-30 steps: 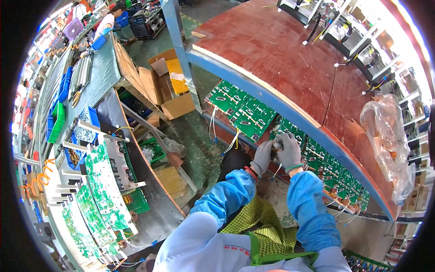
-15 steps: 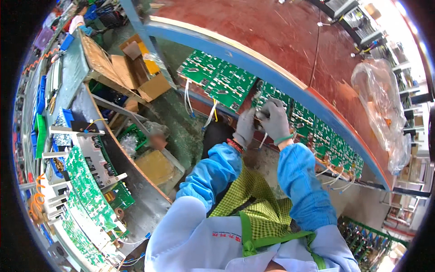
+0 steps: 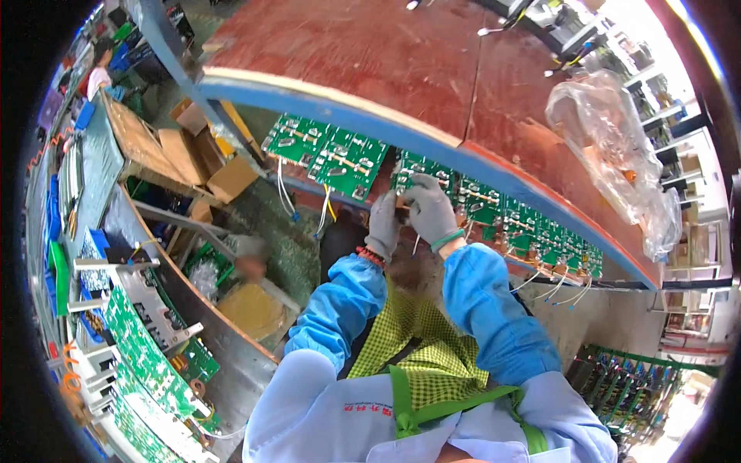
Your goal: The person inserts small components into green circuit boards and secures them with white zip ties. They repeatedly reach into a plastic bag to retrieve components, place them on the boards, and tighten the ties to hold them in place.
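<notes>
Both of my hands wear grey gloves and meet at the near edge of a green circuit board (image 3: 423, 167) on the shelf under the red tabletop. My left hand (image 3: 383, 225) is closed, its fingertips pinched at the board's near left corner. Beside it my right hand (image 3: 432, 210) is closed too, fingers bent over that edge. A small dark part shows between the fingertips, too small to name. A white wire hangs below my right hand. Left of the hands lies another pair of green boards (image 3: 349, 163) with white and yellow wires hanging down.
More circuit boards (image 3: 532, 231) line the shelf to the right. Above is the red tabletop (image 3: 363, 54) with a blue edge and a clear plastic bag (image 3: 598, 147). On the left, a bench carries large green boards (image 3: 139, 324); cardboard boxes (image 3: 231, 179) stand behind it.
The whole view has shifted, so the shelf and my hands appear farther left. My hands stay together at the same board, fingers still closed.
</notes>
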### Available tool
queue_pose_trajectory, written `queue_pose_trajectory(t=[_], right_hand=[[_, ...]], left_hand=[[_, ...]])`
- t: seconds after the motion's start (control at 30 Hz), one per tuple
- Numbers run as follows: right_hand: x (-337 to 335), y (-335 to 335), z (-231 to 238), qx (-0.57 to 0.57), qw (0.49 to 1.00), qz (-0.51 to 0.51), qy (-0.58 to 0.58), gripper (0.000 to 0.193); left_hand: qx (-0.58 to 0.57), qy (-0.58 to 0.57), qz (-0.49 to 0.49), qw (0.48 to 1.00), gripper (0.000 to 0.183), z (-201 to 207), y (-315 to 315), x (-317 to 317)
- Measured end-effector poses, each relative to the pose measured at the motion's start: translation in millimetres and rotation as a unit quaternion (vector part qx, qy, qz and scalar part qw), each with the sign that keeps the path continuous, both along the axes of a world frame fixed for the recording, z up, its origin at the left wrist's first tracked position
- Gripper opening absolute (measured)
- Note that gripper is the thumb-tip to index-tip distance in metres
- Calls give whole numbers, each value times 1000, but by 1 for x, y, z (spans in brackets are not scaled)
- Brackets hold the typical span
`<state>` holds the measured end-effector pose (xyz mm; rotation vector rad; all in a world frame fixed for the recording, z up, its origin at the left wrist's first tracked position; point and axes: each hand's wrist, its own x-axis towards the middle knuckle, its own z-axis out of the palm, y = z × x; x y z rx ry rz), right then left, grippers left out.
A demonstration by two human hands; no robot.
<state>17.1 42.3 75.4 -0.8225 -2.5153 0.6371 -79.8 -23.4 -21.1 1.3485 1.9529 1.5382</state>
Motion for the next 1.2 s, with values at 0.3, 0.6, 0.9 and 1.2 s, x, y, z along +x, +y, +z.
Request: queue_pose_trajectory(t=[0.3, 0.6, 0.9, 1.2], right_hand=[[6, -1, 18, -54, 994, -80, -45, 16], [75, -62, 82, 20, 995, -20, 91, 15], [218, -98, 97, -6, 995, -52, 82, 17], [229, -109, 120, -88, 990, 18, 106, 19]], left_hand=[[58, -6, -31, 998, 27, -38, 15, 4], [56, -461, -64, 883, 34, -4, 21, 20], [33, -705, 1, 708, 17, 51, 16, 24], [-113, -559, -120, 813, 30, 135, -83, 79]])
